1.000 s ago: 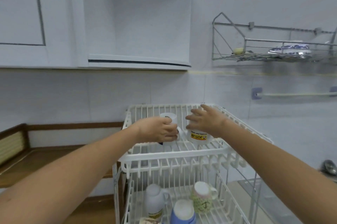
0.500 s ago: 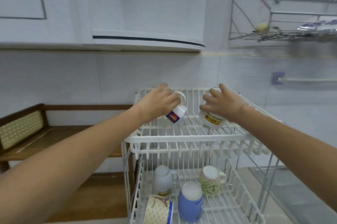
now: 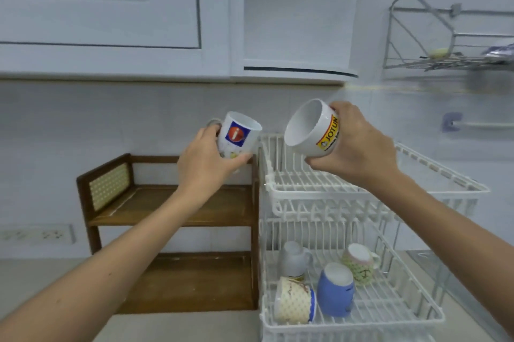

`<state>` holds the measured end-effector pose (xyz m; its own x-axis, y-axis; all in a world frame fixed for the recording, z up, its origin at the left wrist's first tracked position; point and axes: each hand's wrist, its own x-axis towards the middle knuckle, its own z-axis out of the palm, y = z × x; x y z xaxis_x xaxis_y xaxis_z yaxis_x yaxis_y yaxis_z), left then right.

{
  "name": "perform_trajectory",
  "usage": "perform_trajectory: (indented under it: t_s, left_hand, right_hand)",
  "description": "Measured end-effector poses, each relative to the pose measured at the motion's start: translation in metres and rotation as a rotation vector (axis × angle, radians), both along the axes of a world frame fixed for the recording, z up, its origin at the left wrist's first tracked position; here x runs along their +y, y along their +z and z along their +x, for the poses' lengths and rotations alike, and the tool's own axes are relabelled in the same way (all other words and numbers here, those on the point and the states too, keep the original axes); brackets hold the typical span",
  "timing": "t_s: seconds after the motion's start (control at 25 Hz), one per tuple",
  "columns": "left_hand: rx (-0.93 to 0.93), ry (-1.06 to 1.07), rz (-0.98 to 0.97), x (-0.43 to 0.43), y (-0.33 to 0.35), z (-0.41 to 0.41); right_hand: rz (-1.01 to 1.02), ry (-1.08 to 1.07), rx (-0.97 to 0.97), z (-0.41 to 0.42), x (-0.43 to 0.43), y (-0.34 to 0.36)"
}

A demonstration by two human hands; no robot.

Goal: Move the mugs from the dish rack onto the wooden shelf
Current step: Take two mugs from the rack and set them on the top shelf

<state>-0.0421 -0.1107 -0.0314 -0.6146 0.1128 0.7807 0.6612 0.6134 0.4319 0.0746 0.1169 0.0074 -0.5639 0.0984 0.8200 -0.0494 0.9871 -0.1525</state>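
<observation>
My left hand (image 3: 204,165) grips a white mug with a red and blue logo (image 3: 238,134), held nearly upright above the right end of the wooden shelf (image 3: 172,208). My right hand (image 3: 353,147) holds a white mug with a yellow label (image 3: 313,129), tilted with its mouth facing me, over the top tier of the white dish rack (image 3: 372,191). On the rack's lower tier lie a grey mug (image 3: 293,259), a blue mug (image 3: 335,290), a green patterned mug (image 3: 358,263) and a cream patterned mug (image 3: 293,301).
The two-tier wooden shelf stands on the counter directly left of the rack, against the tiled wall. White cabinets (image 3: 111,13) hang above. A metal wire wall rack (image 3: 450,44) is at the upper right. A wall socket strip (image 3: 36,234) sits low on the left.
Both hands lifted their mugs up off the rack's top tier and turned them from upside down. The left mug moved left toward the shelf. My view shifted left.
</observation>
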Motion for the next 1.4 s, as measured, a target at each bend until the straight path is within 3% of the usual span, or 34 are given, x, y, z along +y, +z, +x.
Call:
perform_trajectory:
  t_s: [0.12, 0.32, 0.48, 0.8, 1.4]
  left_hand:
    - [-0.171, 0.008, 0.166, -0.048, -0.018, -0.019]
    - [-0.359, 0.119, 0.209, -0.112, -0.055, -0.065]
    - [-0.460, 0.201, 0.245, -0.149, -0.079, -0.093]
    - [-0.487, 0.320, 0.225, -0.165, -0.111, -0.145]
    - [-0.510, 0.307, 0.246, -0.160, -0.135, -0.180]
  right_hand:
    - [-0.074, 0.068, 0.006, -0.010, -0.066, -0.001]
    - [-0.121, 0.192, -0.078, -0.056, -0.153, -0.029]
    - [-0.371, 0.209, -0.264, -0.114, -0.196, -0.059]
    - [-0.769, 0.182, -0.363, -0.224, -0.229, -0.122]
    - [-0.937, 0.158, -0.330, -0.278, -0.237, -0.163]
